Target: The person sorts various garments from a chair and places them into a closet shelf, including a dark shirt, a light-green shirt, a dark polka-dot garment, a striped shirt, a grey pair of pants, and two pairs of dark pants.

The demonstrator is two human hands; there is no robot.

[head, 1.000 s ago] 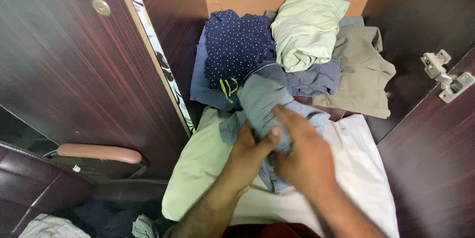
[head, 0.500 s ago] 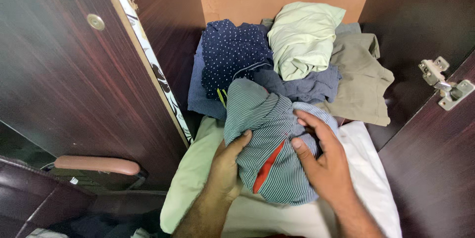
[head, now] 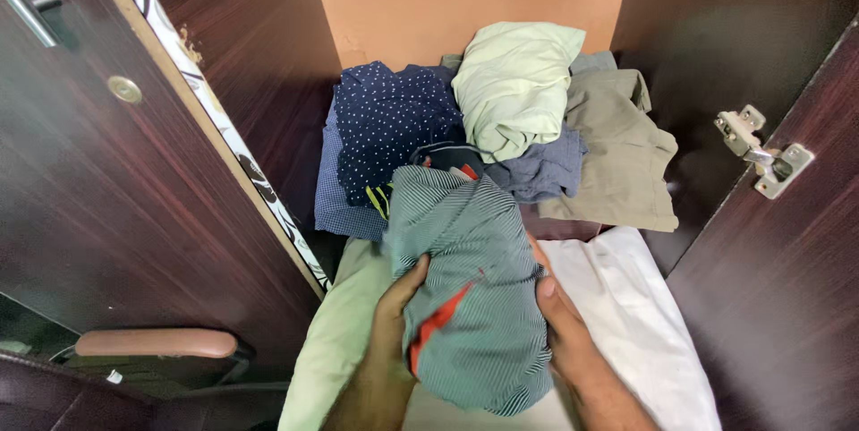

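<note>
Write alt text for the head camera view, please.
Two hands, left hand and right hand, grip a folded grey-green striped cloth with an orange band inside a dark wooden wardrobe, above a white sheet; folded clothes lie piled behind it.

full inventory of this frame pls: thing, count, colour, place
striped garment: 1, grey-green fine stripes with an orange-red strip, front centre, gripped from both sides
dotted shirt: 1, navy with white dots, back left of the pile
pale green garment: 1, light green, on top of the pile at the back
khaki garment: 1, beige, back right
blue-grey garment: 1, under the pale green one
white cloth: 1, front right, under the hands
light green cloth: 1, front left
wardrobe door: 1, dark wood, left, open
hinge: 1, metal, on the right door
chair armrest: 1, pinkish, lower left
left hand: on the striped garment's left side
right hand: on its right side
</note>
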